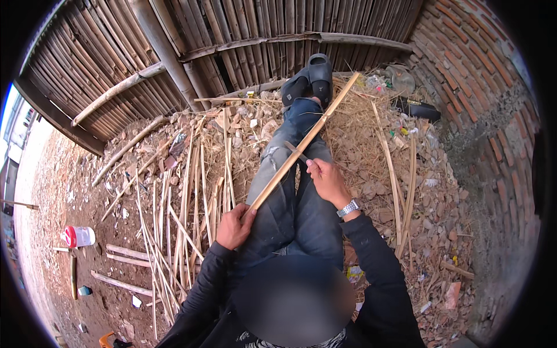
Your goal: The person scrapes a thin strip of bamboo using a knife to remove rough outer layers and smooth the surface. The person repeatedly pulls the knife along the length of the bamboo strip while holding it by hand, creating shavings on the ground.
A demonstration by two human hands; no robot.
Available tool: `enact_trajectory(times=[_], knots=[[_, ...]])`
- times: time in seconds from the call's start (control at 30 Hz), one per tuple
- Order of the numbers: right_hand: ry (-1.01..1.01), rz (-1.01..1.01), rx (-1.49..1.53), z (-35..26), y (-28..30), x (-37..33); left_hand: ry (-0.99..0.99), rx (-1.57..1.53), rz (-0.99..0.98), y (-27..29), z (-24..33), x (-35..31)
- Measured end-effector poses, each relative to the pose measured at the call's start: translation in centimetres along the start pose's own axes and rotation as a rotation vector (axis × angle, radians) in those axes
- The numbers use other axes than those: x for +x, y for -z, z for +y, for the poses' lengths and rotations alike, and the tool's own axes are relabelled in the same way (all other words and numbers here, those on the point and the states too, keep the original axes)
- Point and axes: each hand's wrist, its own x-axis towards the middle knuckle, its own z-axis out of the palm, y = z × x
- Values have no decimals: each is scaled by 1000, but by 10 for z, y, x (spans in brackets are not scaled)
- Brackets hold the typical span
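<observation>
A long, pale bamboo strip (278,174) lies slantwise across my outstretched legs, its far end up beyond my crossed feet. My left hand (234,227) grips the strip's near end, thumb on top. In my right hand (328,182) is a knife (297,152), its blade lying across the strip around the middle. The knife's handle is mostly hidden inside my fingers. A silver watch sits on my right wrist. Under the strip are my worn jeans (272,197), and dark clogs (319,75) cover my feet.
Many split bamboo strips (187,197) lie on the ground to my left, with a few more strips (390,168) to my right. A red-lidded clear container (79,236) is at far left. A bamboo wall (261,58) closes the front; a brick wall (493,133) stands right. Rubble and straw cover the ground.
</observation>
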Motion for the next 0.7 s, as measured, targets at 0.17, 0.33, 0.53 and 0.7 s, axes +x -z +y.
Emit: enact_trajectory(times=[0.17,0.33,0.53,0.7], knots=[[-48,147,-126,38,-29,21,61,-14,-5,9,-5,-11],[-112,364,-184,38,-44,38,83,-136,45,-1,-32,-23],[27,265,-70,18,-86,6,140,-100,-40,4,-26,-14],[162,84,-108,9,-82,-16,129,-216,-70,5,-38,-11]])
